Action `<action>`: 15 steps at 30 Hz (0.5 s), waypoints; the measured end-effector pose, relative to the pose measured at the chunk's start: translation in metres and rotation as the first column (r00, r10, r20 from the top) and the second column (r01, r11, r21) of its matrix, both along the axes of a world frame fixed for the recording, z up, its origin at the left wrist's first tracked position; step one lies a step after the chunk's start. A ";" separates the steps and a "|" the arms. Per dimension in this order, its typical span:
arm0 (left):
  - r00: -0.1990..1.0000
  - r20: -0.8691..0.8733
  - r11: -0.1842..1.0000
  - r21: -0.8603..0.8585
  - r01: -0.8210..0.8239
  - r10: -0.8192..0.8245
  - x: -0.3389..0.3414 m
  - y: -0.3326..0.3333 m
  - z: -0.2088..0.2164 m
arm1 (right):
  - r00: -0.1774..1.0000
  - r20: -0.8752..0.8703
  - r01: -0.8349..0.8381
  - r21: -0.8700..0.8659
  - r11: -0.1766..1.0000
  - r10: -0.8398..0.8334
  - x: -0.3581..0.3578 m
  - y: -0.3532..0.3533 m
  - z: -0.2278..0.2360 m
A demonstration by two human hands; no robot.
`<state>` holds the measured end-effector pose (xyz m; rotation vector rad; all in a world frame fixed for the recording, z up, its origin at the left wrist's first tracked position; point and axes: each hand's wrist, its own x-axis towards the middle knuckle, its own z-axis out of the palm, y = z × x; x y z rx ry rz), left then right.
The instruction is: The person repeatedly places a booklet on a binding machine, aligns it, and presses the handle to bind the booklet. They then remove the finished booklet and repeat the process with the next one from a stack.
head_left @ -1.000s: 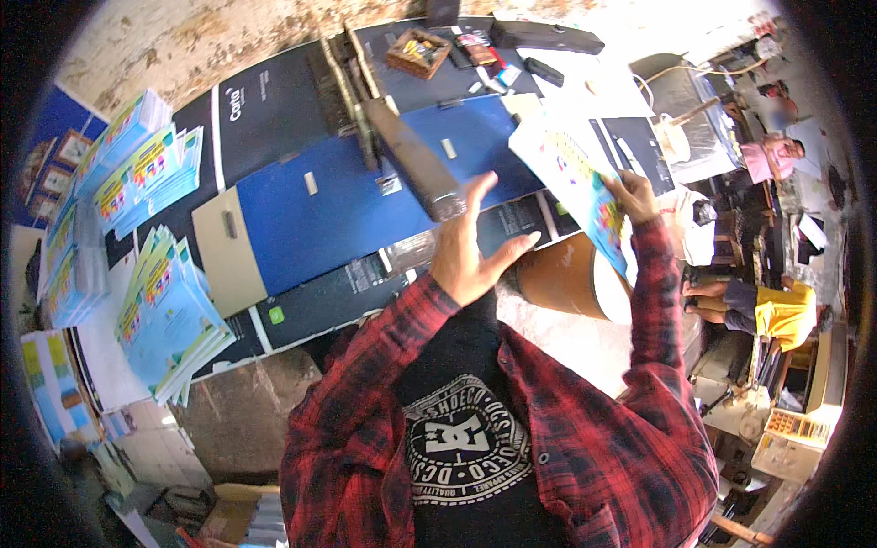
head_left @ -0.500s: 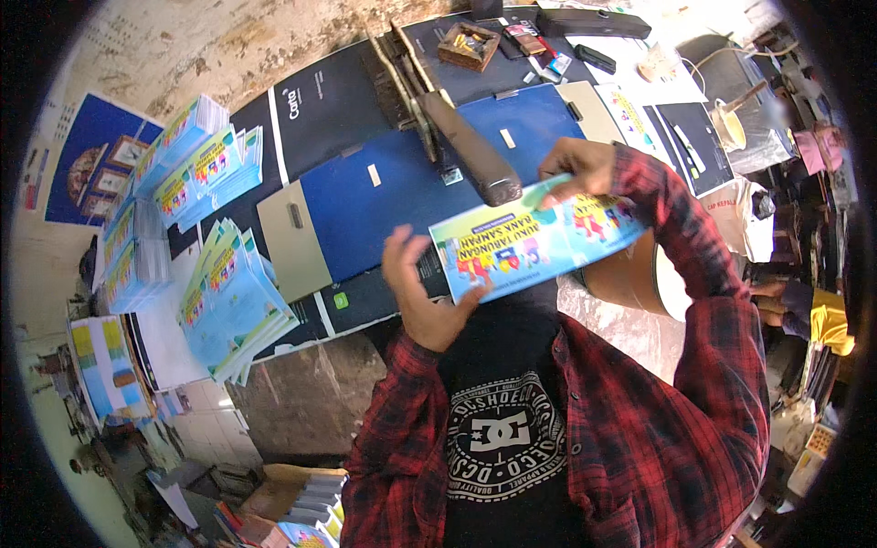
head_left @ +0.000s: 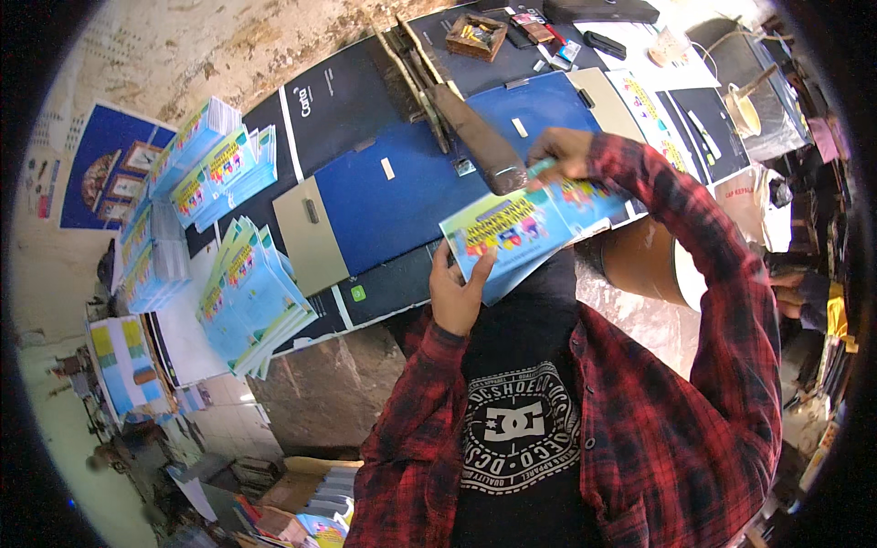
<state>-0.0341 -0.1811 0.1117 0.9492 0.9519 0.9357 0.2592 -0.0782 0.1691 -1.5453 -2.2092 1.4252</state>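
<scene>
Left hand (head_left: 456, 300) pinches the light-blue, rectangular printed paper cover (head_left: 523, 236) at its eight o'clock edge; right hand (head_left: 562, 153) curls at its twelve o'clock edge, gripping or not, I can't tell. The cover sits near the long dark-brown bar (head_left: 477, 137), at six o'clock.

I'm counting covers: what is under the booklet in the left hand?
Under the booklet in the left hand, a pale blue leaf shows past the lower edge. The rest is covered, so whether it belongs to that booklet is unclear.

This looks like a print workshop: stacked booklets (head_left: 215, 178), a black-topped worktable (head_left: 333, 114) and a stained wall (head_left: 265, 47).
</scene>
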 end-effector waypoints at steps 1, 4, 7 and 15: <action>1.000 0.013 1.000 -0.007 0.009 -0.009 0.005 0.012 -0.007 | 0.999 0.036 -0.041 0.076 0.996 0.039 0.005 0.014 -0.012; 0.998 0.052 1.000 -0.013 -0.018 0.018 0.016 0.043 -0.024 | 0.987 0.158 -0.031 0.197 0.980 -0.001 0.006 0.053 -0.030; 0.991 0.101 0.996 0.019 -0.085 0.083 0.019 0.072 -0.038 | 0.915 0.377 0.020 0.313 0.950 -0.143 -0.003 0.069 -0.025; 0.969 0.241 0.953 -0.302 0.017 0.059 -0.001 0.121 -0.051 | 0.727 0.195 0.197 0.859 0.472 -0.658 -0.018 -0.034 -0.076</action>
